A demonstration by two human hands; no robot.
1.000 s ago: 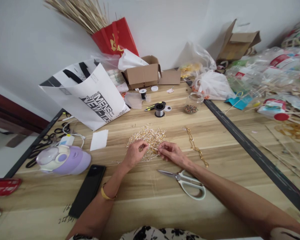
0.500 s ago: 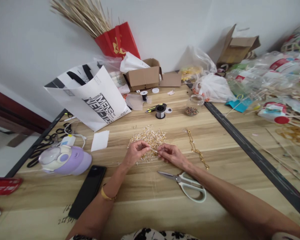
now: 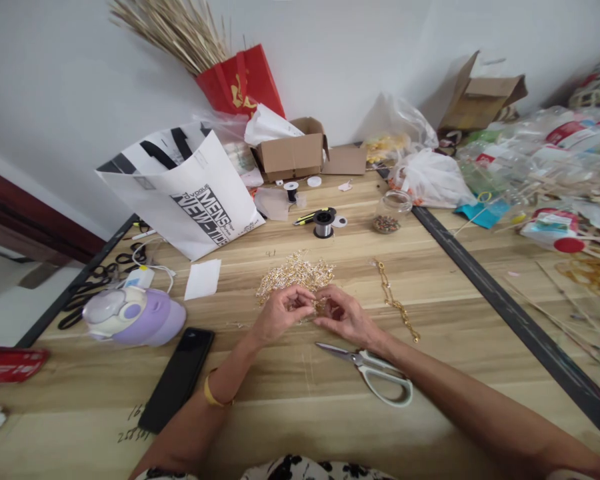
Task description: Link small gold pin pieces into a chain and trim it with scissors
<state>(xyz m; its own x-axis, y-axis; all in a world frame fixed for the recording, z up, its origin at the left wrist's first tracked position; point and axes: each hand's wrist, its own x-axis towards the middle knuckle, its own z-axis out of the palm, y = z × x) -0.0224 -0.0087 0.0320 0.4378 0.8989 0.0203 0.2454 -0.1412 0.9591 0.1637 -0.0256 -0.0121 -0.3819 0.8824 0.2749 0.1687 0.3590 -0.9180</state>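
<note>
My left hand [image 3: 285,315] and my right hand [image 3: 346,313] meet fingertip to fingertip at the near edge of a loose pile of fine gold-and-silver beaded chain [image 3: 295,272]. The fingers of both are curled in a pinch, and what lies between them is too small and too covered to make out. Some of the pile shows behind and between my fingers. Below my right wrist lie scissors [image 3: 385,387] with pale handles, blades pointing left. A gold chain [image 3: 391,298] is stretched out on the table to the right of my right hand.
Behind the pile stand a spool of silvery wire [image 3: 323,225] and a glass jar of small beads [image 3: 387,219]. On the left are a black phone [image 3: 180,380], a purple bottle [image 3: 140,317] and a white paper bag [image 3: 190,193]. Plastic bottles [image 3: 545,157] crowd the right.
My hands have come closer together, fingertips now touching, and their fingers are more curled. The thin strand seen between them before is now hidden. The whole view has shifted slightly.
</note>
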